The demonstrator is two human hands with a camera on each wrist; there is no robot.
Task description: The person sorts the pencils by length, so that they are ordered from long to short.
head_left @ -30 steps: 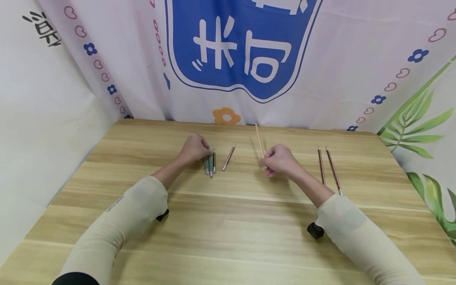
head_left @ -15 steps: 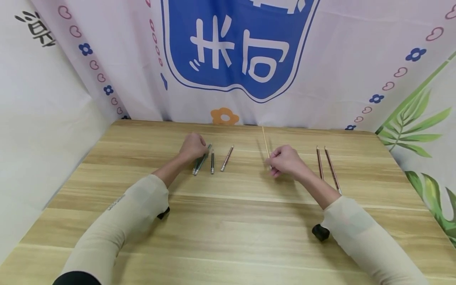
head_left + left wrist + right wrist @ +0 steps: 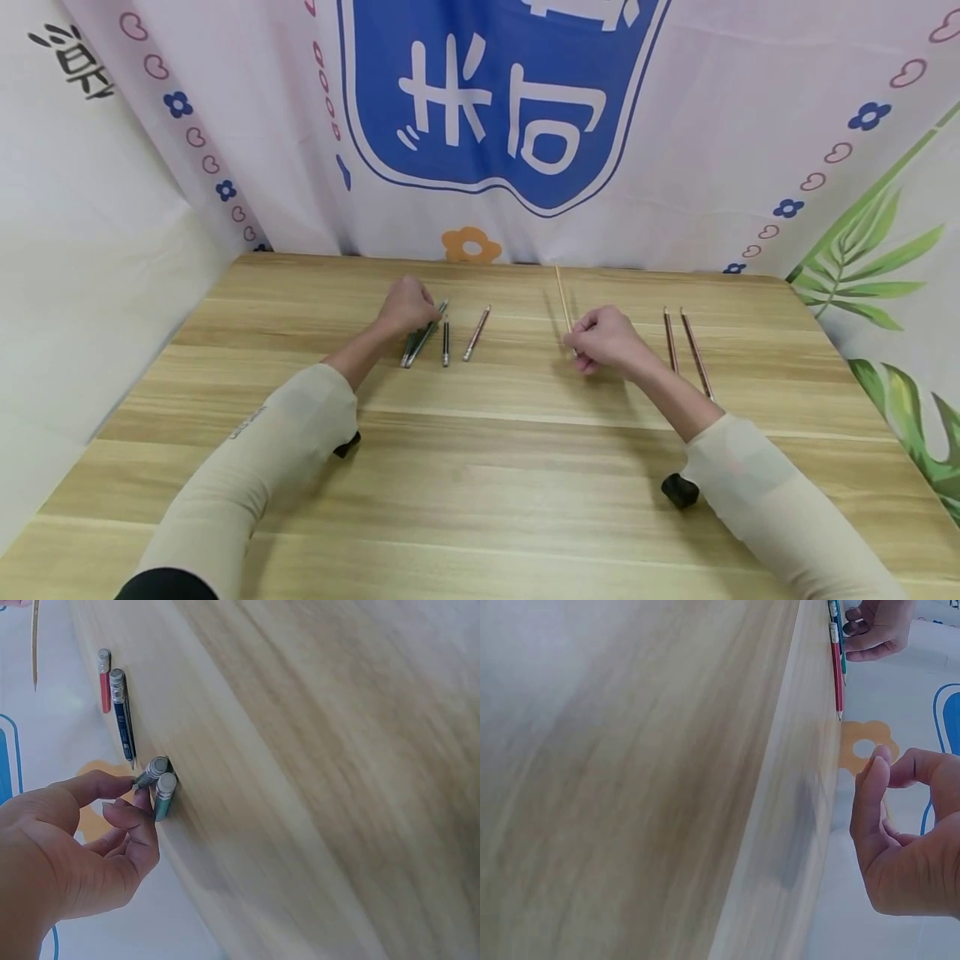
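Note:
My left hand (image 3: 407,305) pinches a dark green pencil (image 3: 153,771) between thumb and finger. That pencil slants, its eraser end toward me. A second green pencil (image 3: 165,796) lies close against it, partly hidden by the hand in the head view. To their right are a black pencil (image 3: 446,343) and a red pencil (image 3: 477,333), both on the table. My right hand (image 3: 604,340) holds a thin pale wooden stick (image 3: 562,298) near its lower end. The stick is raised and points away from me. In the right wrist view, the fingers mostly hide it.
Two reddish-brown pencils (image 3: 696,350) lie to the right, near my right forearm, which covers part of them. The wooden table (image 3: 480,500) ends at the back against a printed cloth (image 3: 300,150). A black wrist piece (image 3: 680,490) shows under the right sleeve.
The two green pencils have swung so their eraser ends lie further left, away from the black pencil. My right hand has shifted slightly right with the stick.

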